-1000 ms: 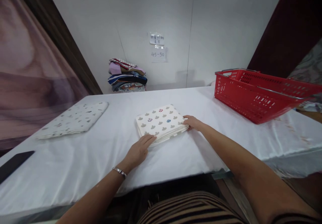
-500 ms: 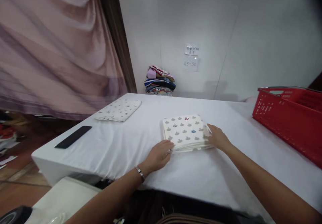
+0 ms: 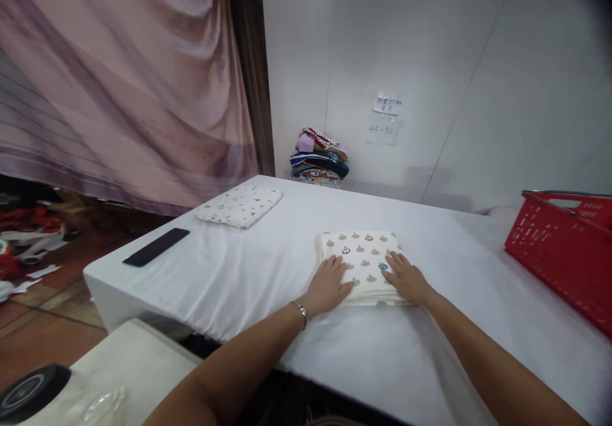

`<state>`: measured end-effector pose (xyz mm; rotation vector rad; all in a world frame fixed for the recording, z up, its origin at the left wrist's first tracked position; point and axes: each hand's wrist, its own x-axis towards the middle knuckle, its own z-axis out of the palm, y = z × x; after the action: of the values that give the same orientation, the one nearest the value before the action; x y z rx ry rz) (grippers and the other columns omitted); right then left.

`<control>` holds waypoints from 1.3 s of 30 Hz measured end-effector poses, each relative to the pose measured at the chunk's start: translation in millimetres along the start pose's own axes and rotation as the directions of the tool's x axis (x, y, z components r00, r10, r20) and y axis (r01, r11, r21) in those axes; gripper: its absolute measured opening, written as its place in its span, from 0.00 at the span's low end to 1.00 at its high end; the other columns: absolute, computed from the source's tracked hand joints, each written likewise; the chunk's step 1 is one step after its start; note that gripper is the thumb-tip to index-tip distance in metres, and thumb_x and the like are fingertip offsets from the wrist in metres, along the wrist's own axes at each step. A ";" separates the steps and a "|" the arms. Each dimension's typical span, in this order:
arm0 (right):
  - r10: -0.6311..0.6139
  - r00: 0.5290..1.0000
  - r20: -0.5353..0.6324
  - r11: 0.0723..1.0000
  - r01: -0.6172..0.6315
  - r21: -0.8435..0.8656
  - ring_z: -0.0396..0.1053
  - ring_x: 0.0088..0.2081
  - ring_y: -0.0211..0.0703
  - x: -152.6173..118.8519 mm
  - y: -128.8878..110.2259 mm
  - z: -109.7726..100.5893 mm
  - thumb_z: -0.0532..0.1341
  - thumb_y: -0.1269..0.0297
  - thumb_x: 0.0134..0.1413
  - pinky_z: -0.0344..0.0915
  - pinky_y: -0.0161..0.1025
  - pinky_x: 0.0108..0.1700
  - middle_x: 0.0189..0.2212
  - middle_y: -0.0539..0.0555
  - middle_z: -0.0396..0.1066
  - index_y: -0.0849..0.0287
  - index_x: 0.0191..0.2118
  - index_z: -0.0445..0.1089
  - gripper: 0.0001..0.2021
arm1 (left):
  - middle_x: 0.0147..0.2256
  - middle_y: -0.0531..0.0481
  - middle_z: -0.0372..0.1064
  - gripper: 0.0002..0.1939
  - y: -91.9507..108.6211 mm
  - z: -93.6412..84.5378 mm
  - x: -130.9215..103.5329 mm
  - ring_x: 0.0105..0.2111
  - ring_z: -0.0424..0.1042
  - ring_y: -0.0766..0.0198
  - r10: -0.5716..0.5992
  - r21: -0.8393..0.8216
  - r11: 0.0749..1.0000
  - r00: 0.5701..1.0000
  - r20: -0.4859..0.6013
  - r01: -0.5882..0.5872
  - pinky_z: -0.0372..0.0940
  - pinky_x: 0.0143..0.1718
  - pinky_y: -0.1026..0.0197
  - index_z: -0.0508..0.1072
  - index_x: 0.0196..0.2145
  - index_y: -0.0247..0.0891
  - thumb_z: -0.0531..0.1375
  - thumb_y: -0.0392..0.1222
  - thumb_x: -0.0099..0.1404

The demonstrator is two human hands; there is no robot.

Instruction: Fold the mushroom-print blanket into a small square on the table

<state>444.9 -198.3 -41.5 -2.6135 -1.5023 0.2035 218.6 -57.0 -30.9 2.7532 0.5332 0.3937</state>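
A folded white cloth (image 3: pixel 361 257) printed with grey, red and blue motifs lies flat on the white-covered table (image 3: pixel 268 254). My left hand (image 3: pixel 329 284) rests on its near left corner, fingers spread and palm down. On the right side of the cloth, my right hand (image 3: pixel 405 278) lies flat with its fingers apart. Both hands touch the top layer, and neither grips it. The edge facing me shows several stacked layers.
A second folded cloth (image 3: pixel 241 206) with small dark prints lies at the far left, near a black flat slab (image 3: pixel 157 247). A red basket (image 3: pixel 564 241) stands at the right. Folded fabrics (image 3: pixel 319 158) are piled by the wall. A pink curtain (image 3: pixel 157 81) hangs at left.
Both hands have moved from the cloth's side edges onto its top, and their fingers now lie flat. The view has shifted slightly; the cloth remains folded.
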 end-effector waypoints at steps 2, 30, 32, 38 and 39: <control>-0.005 1.000 0.010 1.000 0.005 0.000 0.36 0.65 0.52 2.4 -5.9 -9.4 0.44 0.51 0.61 0.43 0.59 0.60 0.66 0.55 0.39 0.54 0.63 0.51 0.27 | 0.59 0.42 0.57 0.23 2.2 -12.3 11.4 0.60 0.52 0.52 -0.028 -0.019 0.999 1.000 0.013 0.028 0.50 0.60 0.50 0.66 0.52 0.37 0.51 0.52 0.65; -0.376 0.917 -0.131 0.926 0.370 -0.070 0.32 0.66 0.47 17.8 -19.0 2.9 0.42 0.50 0.64 0.37 0.54 0.64 0.66 0.51 0.36 0.50 0.65 0.47 0.26 | 0.55 0.51 0.64 0.28 -111.9 -21.8 102.1 0.54 0.63 0.58 -0.069 -0.489 0.868 0.996 0.062 0.091 0.58 0.56 0.58 0.66 0.55 0.44 0.58 0.39 0.54; -0.395 0.914 -0.087 0.918 0.391 -0.062 0.33 0.66 0.46 18.2 -19.3 1.8 0.41 0.51 0.65 0.37 0.54 0.64 0.66 0.50 0.37 0.49 0.65 0.45 0.26 | 0.52 0.52 0.67 0.24 -116.0 -25.0 106.2 0.51 0.66 0.59 -0.010 -0.474 0.879 0.997 0.073 0.044 0.61 0.52 0.60 0.71 0.50 0.44 0.56 0.39 0.54; -0.428 0.904 -0.011 0.903 0.428 -0.035 0.37 0.65 0.47 19.7 -20.8 0.3 0.42 0.54 0.65 0.36 0.55 0.64 0.65 0.48 0.38 0.46 0.65 0.46 0.24 | 0.40 0.54 0.75 0.19 -131.2 -15.4 116.9 0.43 0.71 0.62 -0.101 -0.394 0.915 0.995 -0.007 0.090 0.62 0.48 0.62 0.77 0.39 0.43 0.53 0.33 0.53; -0.427 0.904 -0.007 0.904 0.426 -0.030 0.37 0.65 0.48 19.5 -21.3 -0.7 0.42 0.54 0.65 0.36 0.55 0.65 0.65 0.48 0.38 0.46 0.65 0.47 0.24 | 0.40 0.53 0.75 0.19 -133.3 -12.4 117.3 0.43 0.70 0.61 -0.121 -0.388 0.917 0.992 -0.037 0.097 0.62 0.49 0.62 0.77 0.39 0.42 0.53 0.33 0.53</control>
<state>436.7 -170.8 -38.3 -2.2194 -2.0330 0.1198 277.4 110.6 -41.7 2.3280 0.5548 0.4979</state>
